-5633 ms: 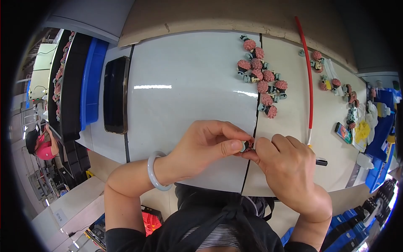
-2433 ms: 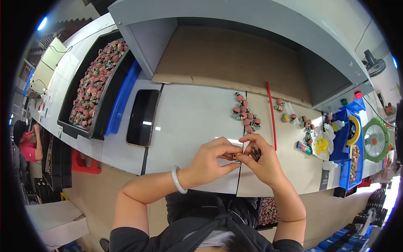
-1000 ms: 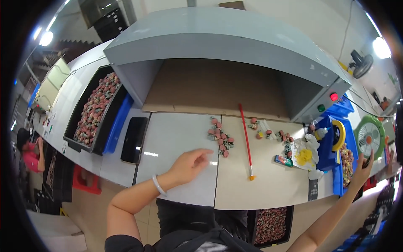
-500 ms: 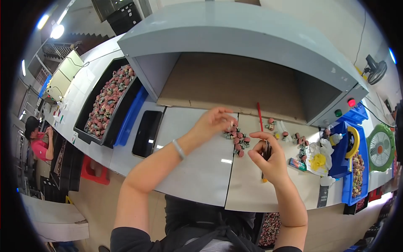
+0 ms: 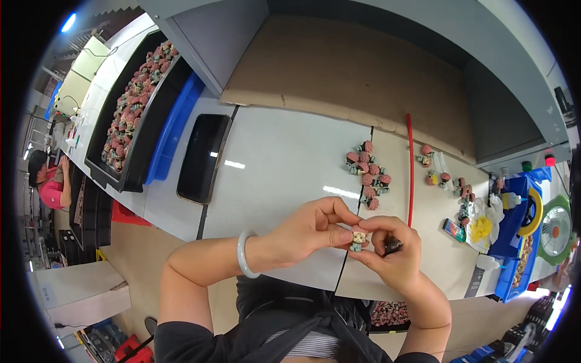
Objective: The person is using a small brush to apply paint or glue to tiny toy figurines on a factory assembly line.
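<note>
Over the table's near edge, my left hand (image 5: 305, 235) pinches a small figurine (image 5: 358, 239) with a pale face and a greenish lower body. My right hand (image 5: 390, 261) meets it from the other side, its fingertips on the same figurine. A dark slim tool (image 5: 394, 245) is tucked in the curled fingers of my right hand; most of it is hidden. Beyond my hands lies a cluster of similar figurines (image 5: 367, 179) with pinkish-red tops. A long thin red stick (image 5: 410, 169) lies to the right of the cluster.
A grey open-fronted booth (image 5: 363, 72) stands behind the table. Left are a phone (image 5: 204, 157) and a black bin (image 5: 130, 175) heaped with figurines. On the right are more figurines (image 5: 465, 190), yellow-stained tissue (image 5: 482, 228), blue bins (image 5: 507, 242) and a green fan (image 5: 555, 221). A co-worker (image 5: 51, 181) sits far left.
My left hand has come back from the cluster toward me and now holds a figurine. My right hand has moved nearer and joined it. The view has also shifted.
</note>
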Tool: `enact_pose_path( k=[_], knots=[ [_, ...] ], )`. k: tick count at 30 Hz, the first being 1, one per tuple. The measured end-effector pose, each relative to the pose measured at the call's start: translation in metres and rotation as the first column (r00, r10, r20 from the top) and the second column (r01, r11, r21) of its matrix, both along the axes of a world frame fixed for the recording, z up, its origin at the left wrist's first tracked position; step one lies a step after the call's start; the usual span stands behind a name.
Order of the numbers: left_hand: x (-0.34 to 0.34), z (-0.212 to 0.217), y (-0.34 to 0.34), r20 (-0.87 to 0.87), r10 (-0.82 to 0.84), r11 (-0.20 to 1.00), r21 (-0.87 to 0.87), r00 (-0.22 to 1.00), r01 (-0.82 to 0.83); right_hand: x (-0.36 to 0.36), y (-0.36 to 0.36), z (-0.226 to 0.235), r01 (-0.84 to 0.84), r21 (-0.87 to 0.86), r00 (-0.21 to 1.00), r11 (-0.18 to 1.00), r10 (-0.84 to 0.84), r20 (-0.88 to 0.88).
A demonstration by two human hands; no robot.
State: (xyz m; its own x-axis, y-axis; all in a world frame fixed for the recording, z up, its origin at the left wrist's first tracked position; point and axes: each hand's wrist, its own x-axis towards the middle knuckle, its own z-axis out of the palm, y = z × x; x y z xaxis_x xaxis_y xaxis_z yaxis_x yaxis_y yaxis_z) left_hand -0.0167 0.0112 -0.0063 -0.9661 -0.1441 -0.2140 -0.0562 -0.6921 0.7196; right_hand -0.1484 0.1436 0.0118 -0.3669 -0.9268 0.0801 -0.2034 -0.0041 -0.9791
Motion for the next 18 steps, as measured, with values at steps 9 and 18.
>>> enact_pose_path(
  k=[9,18],
  knots=[
    [0.0035,-0.0007,0.006,-0.001,0.066,0.998,-0.005,0.998,-0.066,-0.0033,0.0009,-0.0003,-0.069,0.016,0.996,0.997,0.07,-0.046],
    [0.0038,0.0016,0.0078,-0.013,0.014,0.999,0.039,1.0,-0.013,0.0002,0.0016,0.0003,-0.041,-0.054,0.996,0.998,0.037,-0.08]
  ],
)
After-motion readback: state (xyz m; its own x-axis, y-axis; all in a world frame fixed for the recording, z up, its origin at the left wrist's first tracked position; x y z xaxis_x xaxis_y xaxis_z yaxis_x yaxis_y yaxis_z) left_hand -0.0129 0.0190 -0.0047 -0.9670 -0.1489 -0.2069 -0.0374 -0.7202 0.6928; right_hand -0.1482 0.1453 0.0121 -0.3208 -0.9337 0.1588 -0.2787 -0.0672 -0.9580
